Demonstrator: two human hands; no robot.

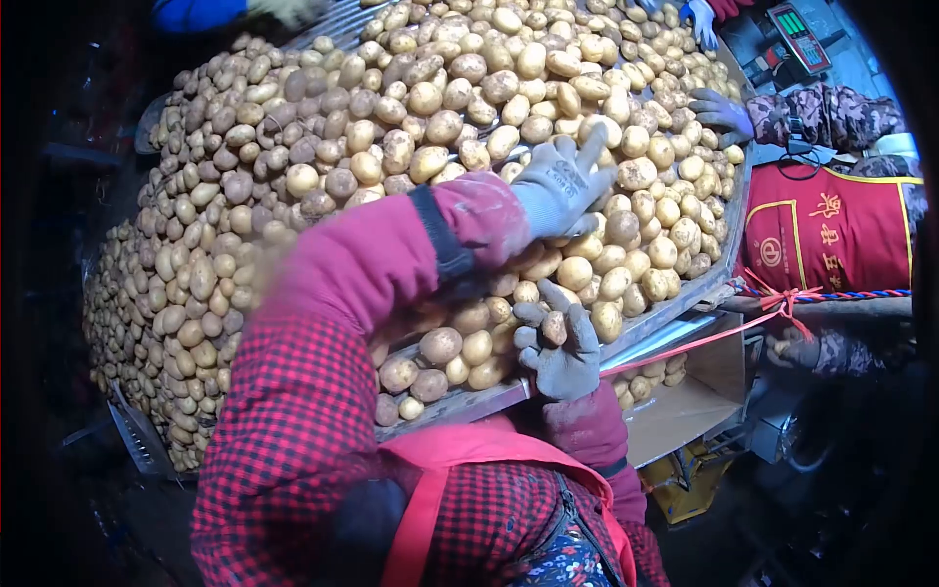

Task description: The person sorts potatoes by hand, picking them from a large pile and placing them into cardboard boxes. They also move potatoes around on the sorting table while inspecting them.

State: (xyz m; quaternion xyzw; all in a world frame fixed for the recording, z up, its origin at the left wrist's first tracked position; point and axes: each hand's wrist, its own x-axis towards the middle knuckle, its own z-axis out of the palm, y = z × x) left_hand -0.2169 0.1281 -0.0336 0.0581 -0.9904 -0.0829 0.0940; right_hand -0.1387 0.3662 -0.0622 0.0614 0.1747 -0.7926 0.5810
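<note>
A large heap of potatoes (442, 127) lies in front of me on a metal-edged table (675, 318). My left hand (565, 186), in a grey glove, reaches across to the right over the heap, back side up. Its fingers are spread, one of them stretched towards a pale potato (603, 130); what lies beneath the palm is hidden. Close to the table's near edge, my right hand (562, 342), in a dirty grey glove, is turned palm up. Its fingers curl around a small brown potato (555, 329).
Across the right edge, a co-worker's gloved hand (722, 115) rests by the heap, near a red apron (827, 230). Another gloved hand (700, 22) is at the top. A cardboard box (699, 391) with potatoes stands below the edge, under a pink cord (685, 342). A scale display (799, 37) sits top right.
</note>
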